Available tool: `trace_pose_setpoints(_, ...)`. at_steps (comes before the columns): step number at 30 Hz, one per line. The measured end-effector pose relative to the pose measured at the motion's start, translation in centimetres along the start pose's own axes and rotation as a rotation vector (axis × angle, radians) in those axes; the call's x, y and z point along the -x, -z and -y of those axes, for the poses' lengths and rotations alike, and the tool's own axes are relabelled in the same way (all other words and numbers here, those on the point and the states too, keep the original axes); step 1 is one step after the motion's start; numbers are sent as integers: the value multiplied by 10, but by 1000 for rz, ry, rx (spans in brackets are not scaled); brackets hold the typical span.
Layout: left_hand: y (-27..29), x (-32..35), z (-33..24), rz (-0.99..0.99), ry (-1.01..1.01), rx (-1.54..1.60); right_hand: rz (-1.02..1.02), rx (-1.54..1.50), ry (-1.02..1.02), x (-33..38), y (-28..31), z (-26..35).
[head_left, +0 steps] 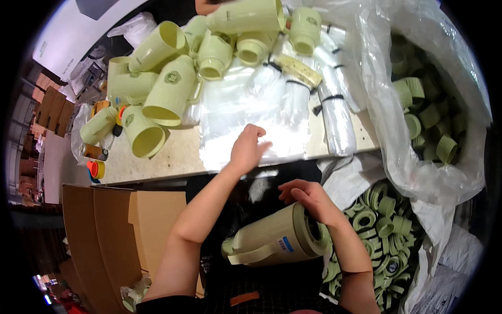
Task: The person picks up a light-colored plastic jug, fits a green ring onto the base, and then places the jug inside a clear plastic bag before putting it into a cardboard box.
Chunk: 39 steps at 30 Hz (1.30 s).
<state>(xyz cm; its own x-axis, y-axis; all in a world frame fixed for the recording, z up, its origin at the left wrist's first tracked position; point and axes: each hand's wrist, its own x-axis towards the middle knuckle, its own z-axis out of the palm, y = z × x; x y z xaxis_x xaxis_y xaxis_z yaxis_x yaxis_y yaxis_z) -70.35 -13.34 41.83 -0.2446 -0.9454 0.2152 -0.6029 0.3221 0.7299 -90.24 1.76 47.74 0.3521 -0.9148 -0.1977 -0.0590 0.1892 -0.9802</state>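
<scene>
Over a stack of clear plastic bags [225, 112] on the table's front part, my left hand [248, 149] reaches with fingers apart, at or just above the top bag; contact cannot be told. A pale green jug [272, 238] with a handle and a small blue-and-white label lies on its side across my lap. Its wide rimmed end points right, beside my right wrist. My right hand [308, 199] hovers over that end with fingers loosely stretched and nothing in them.
Several pale green jug bodies [172, 86] crowd the table's [178, 152] back and left. Rolled plastic bags [337, 123] lie right. A plastic-lined container of green caps [429, 115] stands far right, green rings and lids [384, 225] below it. An open cardboard box [112, 225] stands left.
</scene>
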Motion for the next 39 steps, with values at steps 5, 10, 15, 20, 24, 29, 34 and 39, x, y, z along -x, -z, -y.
trace_pose_setpoints(5, -3, -4, 11, 88, -15, -175, 17, -1, 10, -11, -2, -3)
trace_pose_setpoints(10, 15, -28, -8, 58, 219, 291, -215, -55, 47, -28, -1, -13)
trace_pose_setpoints(15, 3, 38, -54, 349, 120, 796, -515, -53, 139, -35, 1, -17)
trace_pose_setpoints(20, 23, 57, -69, 280, 459, 1281, -707, -243, 216, -22, 8, -29)
trace_pose_setpoints(24, 23, 72, -69, 421, 227, 1194, -456, -148, 82, -16, -6, -5)
trace_pose_setpoints(29, 51, 79, -86, 320, 664, 1574, -893, -51, 512, 1, 27, -56)
trace_pose_setpoints(34, 19, 89, -27, 398, 131, 460, -943, -1035, 229, 23, 27, -87)
trace_pose_setpoints(39, 66, 114, -89, 369, -293, 397, -1247, 16, 394, 72, -59, -93)
